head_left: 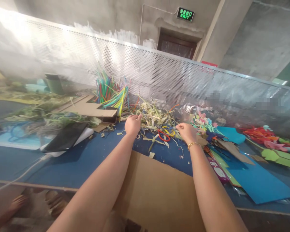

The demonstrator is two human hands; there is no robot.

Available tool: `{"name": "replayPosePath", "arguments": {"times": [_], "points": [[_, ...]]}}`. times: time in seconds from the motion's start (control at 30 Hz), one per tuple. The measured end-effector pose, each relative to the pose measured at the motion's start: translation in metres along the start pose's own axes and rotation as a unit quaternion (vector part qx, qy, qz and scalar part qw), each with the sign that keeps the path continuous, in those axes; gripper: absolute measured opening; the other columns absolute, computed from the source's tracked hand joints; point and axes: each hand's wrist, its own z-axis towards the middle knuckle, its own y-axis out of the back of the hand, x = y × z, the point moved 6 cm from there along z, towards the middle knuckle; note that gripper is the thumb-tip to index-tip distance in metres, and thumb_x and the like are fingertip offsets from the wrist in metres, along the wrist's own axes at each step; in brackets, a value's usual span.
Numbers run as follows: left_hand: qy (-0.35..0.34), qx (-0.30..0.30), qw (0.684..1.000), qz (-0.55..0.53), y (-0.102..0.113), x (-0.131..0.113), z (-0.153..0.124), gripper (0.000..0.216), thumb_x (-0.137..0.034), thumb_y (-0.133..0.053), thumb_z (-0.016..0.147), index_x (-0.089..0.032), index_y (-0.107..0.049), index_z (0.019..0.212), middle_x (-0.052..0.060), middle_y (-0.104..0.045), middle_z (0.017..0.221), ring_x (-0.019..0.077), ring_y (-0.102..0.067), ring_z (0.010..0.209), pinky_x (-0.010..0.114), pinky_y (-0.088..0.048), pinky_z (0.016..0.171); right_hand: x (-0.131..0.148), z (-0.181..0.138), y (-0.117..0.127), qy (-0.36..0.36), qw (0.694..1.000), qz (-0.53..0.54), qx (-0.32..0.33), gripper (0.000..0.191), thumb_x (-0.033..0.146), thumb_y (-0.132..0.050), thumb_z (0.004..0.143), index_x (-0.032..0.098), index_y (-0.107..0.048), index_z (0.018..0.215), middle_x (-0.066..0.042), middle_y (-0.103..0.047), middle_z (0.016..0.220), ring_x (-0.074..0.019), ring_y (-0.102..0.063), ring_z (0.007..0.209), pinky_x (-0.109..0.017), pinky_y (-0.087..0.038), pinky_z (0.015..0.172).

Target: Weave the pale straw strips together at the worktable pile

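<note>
My left hand [133,125] is at the left edge of a heap of dry, pale husk-like strips [156,114], its fingers drawn together. Whatever may be between them is too small to name. At the heap's right side is my right hand [187,131], with a gold bracelet [193,145] at the wrist. Its fingertips are pinched, and I cannot make out anything in them. Between the hands lie a red loop [163,135] and a yellow piece [169,130]. Below my forearms a brown cardboard sheet [157,193] reaches over the blue table's [87,170] front edge.
Colourful pipe cleaners [108,91] stand behind a cardboard piece [89,108]. A glass jar [188,112] is beyond my right hand. Blue sheets [261,180] lie at right, a black tablet-like slab [66,137] at left. A perforated metal screen [140,67] closes off the back.
</note>
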Motion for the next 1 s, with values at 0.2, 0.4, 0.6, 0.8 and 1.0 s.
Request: {"name": "replayPosePath", "arguments": {"times": [0.2,0.4,0.6,0.8,1.0], "points": [[-0.122,0.121,0.966,0.193,-0.023,-0.023,-0.021,0.046,-0.028,-0.066,0.072,-0.034,-0.065,0.117,0.000,-0.055,0.134,0.0204,-0.058,0.107,0.028,-0.042,0.090,0.014,-0.002,-0.008,0.069,0.997,0.012,-0.018,0.018,0.024,-0.059,0.077,0.026,-0.074,0.087,-0.003,-0.069,0.089,-0.0186,-0.062,0.082,-0.030,-0.039,0.075],[-0.135,0.154,0.945,0.254,-0.034,-0.023,-0.030,0.030,-0.046,-0.051,0.084,-0.029,-0.075,0.077,0.002,-0.073,0.082,0.0217,-0.062,0.093,0.043,-0.020,0.110,0.018,-0.003,-0.012,0.074,0.996,0.039,-0.044,0.025,0.038,-0.055,0.082,0.022,-0.071,0.093,-0.003,-0.070,0.072,-0.0197,-0.063,0.073,-0.031,-0.040,0.070],[-0.135,0.092,0.948,0.272,-0.026,-0.020,-0.028,0.037,-0.043,-0.056,0.080,-0.036,-0.066,0.115,0.002,-0.064,0.122,0.0264,-0.049,0.119,0.047,-0.019,0.110,0.010,-0.002,-0.021,0.115,0.991,0.000,-0.064,0.023,0.037,-0.056,0.080,0.024,-0.072,0.091,-0.005,-0.072,0.091,-0.0221,-0.063,0.085,-0.034,-0.041,0.077],[-0.005,0.146,0.912,0.383,-0.030,0.011,-0.029,0.058,-0.063,-0.053,0.072,-0.025,-0.068,0.114,0.010,-0.036,0.149,0.0417,-0.022,0.137,0.057,-0.019,0.107,0.003,-0.004,-0.024,0.106,0.991,-0.012,-0.079,0.027,0.040,-0.053,0.081,0.022,-0.073,0.084,-0.008,-0.070,0.090,-0.0233,-0.060,0.084,-0.035,-0.039,0.075],[-0.005,0.147,0.907,0.395,-0.036,0.015,-0.030,0.062,-0.057,-0.043,0.079,-0.019,-0.062,0.123,0.013,-0.037,0.148,0.0396,-0.025,0.136,0.054,-0.021,0.108,0.014,-0.005,-0.018,0.113,0.989,-0.025,-0.087,0.023,0.035,-0.053,0.082,0.023,-0.072,0.080,-0.006,-0.070,0.090,-0.0220,-0.059,0.085,-0.034,-0.037,0.077]]}}
